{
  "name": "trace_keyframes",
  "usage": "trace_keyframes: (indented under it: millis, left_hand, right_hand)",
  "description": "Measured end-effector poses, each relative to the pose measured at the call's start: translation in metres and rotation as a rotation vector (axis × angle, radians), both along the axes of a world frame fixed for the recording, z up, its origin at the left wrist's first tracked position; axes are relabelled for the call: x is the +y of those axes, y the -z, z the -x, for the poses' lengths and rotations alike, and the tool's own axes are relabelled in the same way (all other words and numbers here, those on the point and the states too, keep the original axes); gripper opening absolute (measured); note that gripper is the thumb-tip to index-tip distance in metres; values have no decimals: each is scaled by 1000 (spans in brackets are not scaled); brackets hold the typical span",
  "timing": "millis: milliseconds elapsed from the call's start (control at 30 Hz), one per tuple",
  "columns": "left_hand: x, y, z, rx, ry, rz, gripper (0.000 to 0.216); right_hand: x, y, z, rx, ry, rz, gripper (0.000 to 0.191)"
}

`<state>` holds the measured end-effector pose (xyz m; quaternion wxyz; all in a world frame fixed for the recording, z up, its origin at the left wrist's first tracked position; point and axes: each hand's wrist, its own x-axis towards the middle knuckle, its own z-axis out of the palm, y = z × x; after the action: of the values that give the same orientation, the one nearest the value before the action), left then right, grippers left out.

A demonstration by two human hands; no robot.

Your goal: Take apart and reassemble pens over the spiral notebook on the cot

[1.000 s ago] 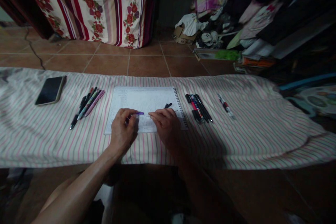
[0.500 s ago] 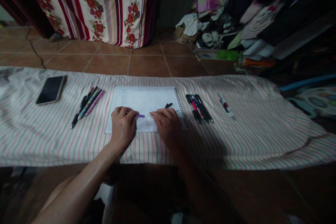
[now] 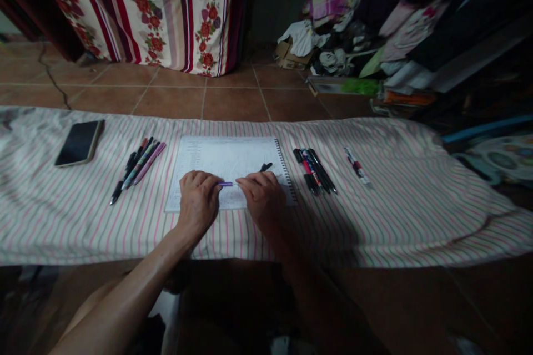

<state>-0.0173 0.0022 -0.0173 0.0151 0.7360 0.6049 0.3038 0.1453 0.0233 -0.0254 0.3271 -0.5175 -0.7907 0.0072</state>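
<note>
My left hand [image 3: 199,194] is closed round a slim purple pen piece [image 3: 226,183], whose end sticks out to the right past the fingertips. Facing it, my right hand [image 3: 264,191] is pinched shut, its fingertips close to that end. A black pen part [image 3: 265,167] with a clip shows above the right hand's knuckles; the rest of it is hidden by the fingers. Whether the purple piece touches what the right hand holds is too small to tell. Both hands rest over an open spiral notebook [image 3: 233,150] with writing on its page.
A striped cloth [image 3: 400,205] covers the table. Several pens [image 3: 137,163] and a phone [image 3: 79,143] lie on the left. Right of the notebook are several more pens [image 3: 315,169] and a lone patterned pen [image 3: 357,166]. Clothes [image 3: 333,5] are piled beyond, on the floor.
My left hand has shifted slightly right with the purple piece, narrowing the gap to my right fingertips. The right hand has hardly moved; the view has shifted a little.
</note>
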Motion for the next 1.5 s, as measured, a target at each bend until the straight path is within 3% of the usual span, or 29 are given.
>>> trace_keyframes:
  millis: [1500]
  left_hand:
    - [0, 7, -8, -28, 21, -9, 15]
  right_hand:
    - [-1, 1, 3, -21, -62, 96, 18]
